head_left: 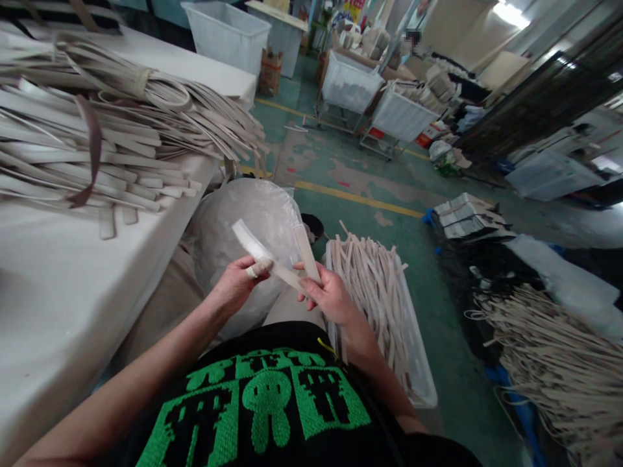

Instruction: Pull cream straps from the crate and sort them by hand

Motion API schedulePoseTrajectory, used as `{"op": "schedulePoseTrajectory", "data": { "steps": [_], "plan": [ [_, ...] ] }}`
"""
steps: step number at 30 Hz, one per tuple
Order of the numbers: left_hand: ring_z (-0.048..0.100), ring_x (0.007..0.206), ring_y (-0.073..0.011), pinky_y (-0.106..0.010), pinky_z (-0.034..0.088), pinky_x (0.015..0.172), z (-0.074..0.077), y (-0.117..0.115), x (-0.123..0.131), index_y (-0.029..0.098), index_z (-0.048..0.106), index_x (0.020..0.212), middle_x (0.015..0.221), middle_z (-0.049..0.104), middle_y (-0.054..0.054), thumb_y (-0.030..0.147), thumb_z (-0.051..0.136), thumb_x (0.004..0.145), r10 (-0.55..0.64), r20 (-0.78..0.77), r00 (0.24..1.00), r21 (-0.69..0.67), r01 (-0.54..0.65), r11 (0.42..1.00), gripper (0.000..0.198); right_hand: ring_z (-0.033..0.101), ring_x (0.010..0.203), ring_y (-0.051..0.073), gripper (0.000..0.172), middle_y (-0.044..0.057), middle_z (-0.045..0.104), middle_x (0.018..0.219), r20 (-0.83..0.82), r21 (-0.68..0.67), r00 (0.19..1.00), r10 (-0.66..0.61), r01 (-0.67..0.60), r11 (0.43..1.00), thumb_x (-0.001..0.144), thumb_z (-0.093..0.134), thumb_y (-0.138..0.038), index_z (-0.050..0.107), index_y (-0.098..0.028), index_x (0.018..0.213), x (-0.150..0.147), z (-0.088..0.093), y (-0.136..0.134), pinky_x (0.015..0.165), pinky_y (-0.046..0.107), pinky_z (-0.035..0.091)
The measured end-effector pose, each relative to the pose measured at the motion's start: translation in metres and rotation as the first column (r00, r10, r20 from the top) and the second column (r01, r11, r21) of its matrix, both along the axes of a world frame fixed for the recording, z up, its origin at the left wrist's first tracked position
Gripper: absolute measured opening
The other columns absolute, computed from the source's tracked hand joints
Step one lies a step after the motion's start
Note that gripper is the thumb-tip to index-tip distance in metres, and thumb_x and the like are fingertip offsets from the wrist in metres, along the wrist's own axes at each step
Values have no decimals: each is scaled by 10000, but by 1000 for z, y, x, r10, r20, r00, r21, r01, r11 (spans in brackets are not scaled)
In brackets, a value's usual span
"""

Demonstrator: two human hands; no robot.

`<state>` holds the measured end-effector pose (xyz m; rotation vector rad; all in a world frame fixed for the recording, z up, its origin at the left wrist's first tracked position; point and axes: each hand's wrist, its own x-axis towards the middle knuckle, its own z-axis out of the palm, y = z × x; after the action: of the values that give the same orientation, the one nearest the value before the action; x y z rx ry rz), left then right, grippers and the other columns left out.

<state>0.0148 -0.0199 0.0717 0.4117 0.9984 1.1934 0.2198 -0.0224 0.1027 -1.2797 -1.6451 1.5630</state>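
My left hand [237,283] and my right hand [331,296] both pinch a pale strip [249,240] in front of me. A bin [421,371] of more strips [370,285] sits just right of my hands

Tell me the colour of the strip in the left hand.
Pale cream, nearly white; the strip shows best in the head view.
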Motion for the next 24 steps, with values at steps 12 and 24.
{"op": "schedulePoseTrajectory", "data": {
  "steps": [12,24],
  "plan": [
    [574,649,-110,-247,483,648,36,3,7,157,766,762,737,703,-16,306,976,508,37,45,998,142,-43,989,362,494,434,99,489,-4,645,708,14,233,999,-34,29,972,949,598,-500,602,-275,1384,-1,36,3,423,242,450],
    [578,663,-118,-253,464,648,47,2,12,161,768,742,740,710,-17,311,990,485,9,56,998,195,-20,981,371,495,435,107,484,0,651,706,65,298,996,-55,33,954,962,585,-487,602,-273,1395,2,44,0,430,248,466]
  ]
}}
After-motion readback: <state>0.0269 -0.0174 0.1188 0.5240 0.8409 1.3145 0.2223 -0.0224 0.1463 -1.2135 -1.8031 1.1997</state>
